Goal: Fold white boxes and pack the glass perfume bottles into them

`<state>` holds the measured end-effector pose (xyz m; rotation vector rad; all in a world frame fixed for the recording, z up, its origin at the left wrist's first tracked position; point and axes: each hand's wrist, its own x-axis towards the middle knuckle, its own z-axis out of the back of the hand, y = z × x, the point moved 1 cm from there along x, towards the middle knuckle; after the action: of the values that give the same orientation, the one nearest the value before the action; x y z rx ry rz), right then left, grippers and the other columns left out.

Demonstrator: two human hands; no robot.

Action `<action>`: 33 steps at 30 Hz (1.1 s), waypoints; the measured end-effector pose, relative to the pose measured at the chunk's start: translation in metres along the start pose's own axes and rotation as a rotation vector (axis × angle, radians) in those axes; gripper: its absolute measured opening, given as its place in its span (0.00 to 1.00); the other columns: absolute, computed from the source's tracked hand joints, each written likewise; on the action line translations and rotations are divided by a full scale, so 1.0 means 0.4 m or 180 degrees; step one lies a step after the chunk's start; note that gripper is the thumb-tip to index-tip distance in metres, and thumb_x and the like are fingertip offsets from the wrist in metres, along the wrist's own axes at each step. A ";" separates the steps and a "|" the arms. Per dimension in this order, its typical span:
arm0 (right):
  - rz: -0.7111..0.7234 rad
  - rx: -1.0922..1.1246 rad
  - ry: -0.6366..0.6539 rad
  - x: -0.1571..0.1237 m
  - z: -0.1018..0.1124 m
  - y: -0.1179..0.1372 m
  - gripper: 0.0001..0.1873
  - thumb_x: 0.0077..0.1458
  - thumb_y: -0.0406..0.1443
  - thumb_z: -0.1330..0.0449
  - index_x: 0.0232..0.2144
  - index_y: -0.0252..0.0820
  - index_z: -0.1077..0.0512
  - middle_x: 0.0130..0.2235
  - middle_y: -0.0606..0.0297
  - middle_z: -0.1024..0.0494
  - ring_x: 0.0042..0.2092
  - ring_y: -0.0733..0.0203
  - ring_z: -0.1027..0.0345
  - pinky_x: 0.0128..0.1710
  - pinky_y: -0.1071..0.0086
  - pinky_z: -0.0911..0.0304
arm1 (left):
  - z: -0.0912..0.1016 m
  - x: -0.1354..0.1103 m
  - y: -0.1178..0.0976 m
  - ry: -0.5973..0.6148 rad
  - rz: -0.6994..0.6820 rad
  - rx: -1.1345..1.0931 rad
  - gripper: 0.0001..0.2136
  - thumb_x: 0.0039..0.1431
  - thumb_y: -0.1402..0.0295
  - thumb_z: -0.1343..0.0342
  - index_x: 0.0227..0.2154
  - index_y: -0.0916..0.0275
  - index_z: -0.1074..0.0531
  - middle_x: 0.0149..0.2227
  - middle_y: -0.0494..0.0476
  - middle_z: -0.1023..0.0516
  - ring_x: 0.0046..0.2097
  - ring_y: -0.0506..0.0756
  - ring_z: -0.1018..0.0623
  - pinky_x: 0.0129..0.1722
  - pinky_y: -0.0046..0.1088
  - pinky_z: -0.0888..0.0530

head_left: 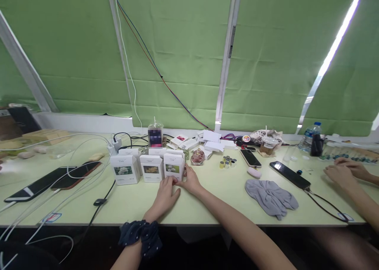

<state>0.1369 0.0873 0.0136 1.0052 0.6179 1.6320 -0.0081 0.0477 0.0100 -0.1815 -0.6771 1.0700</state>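
My right hand (190, 180) has its fingers along the right side of a small white box (174, 167) with a flower picture on its front, gripping it at that edge. My left hand (166, 194), below a dark dotted scrunchie (142, 236), rests its fingertips at the lower front edge of the same box, thumb apart. To the left stand two more white boxes in the front row, a middle box (152, 169) and a larger-looking left box (125, 171). Further boxes stand partly hidden behind them, a back box (157, 152) among them.
Flattened white cartons (209, 139), a clear cup (155, 134) and a round pinkish bottle (197, 156) lie behind. Small caps (227, 162), phones (290, 175) and grey cloth (271, 197) are rightward. White cables (85, 175) cross the left. Another person's hands (345, 169) are at far right.
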 end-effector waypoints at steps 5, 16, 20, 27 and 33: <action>0.0030 -0.0361 0.0085 0.009 -0.001 0.005 0.39 0.36 0.33 0.30 0.52 0.35 0.38 0.45 0.54 0.27 0.45 0.51 0.33 0.44 0.62 0.36 | -0.009 -0.006 -0.005 -0.0061 -0.0042 0.0236 0.09 0.56 0.68 0.53 0.40 0.61 0.36 0.40 0.57 0.31 0.45 0.61 0.31 0.47 0.42 0.32; -0.0230 0.0042 0.0271 0.012 0.016 -0.023 0.50 0.29 0.33 0.27 0.57 0.40 0.39 0.50 0.54 0.29 0.41 0.55 0.31 0.38 0.63 0.32 | -0.011 -0.023 -0.019 0.0036 0.0181 0.0419 0.13 0.60 0.66 0.55 0.45 0.62 0.34 0.46 0.62 0.31 0.50 0.63 0.32 0.46 0.45 0.32; -0.0509 0.0470 0.0842 0.021 0.083 -0.025 0.47 0.30 0.31 0.28 0.56 0.37 0.36 0.46 0.55 0.25 0.32 0.63 0.29 0.31 0.68 0.30 | -0.006 -0.027 -0.023 0.0046 0.0113 0.0417 0.12 0.60 0.66 0.55 0.44 0.60 0.32 0.45 0.61 0.31 0.49 0.63 0.31 0.46 0.44 0.31; 0.0273 0.0705 0.0709 0.160 0.244 0.033 0.13 0.51 0.41 0.39 0.34 0.38 0.24 0.28 0.64 0.21 0.22 0.67 0.32 0.21 0.74 0.35 | -0.002 -0.037 -0.024 0.0106 -0.0026 0.0364 0.12 0.59 0.64 0.52 0.44 0.55 0.30 0.46 0.59 0.28 0.50 0.63 0.31 0.43 0.42 0.29; 0.0148 -0.0724 0.0492 0.422 0.231 0.056 0.09 0.55 0.36 0.41 0.38 0.38 0.26 0.33 0.61 0.21 0.30 0.63 0.28 0.28 0.72 0.34 | -0.026 -0.054 0.007 0.0135 -0.0140 0.0314 0.13 0.59 0.62 0.51 0.46 0.52 0.30 0.49 0.59 0.28 0.52 0.63 0.31 0.43 0.42 0.28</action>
<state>0.1922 0.2324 0.1298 0.7377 0.5002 1.7880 -0.0107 0.0326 -0.0084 -0.1035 -0.5864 1.0522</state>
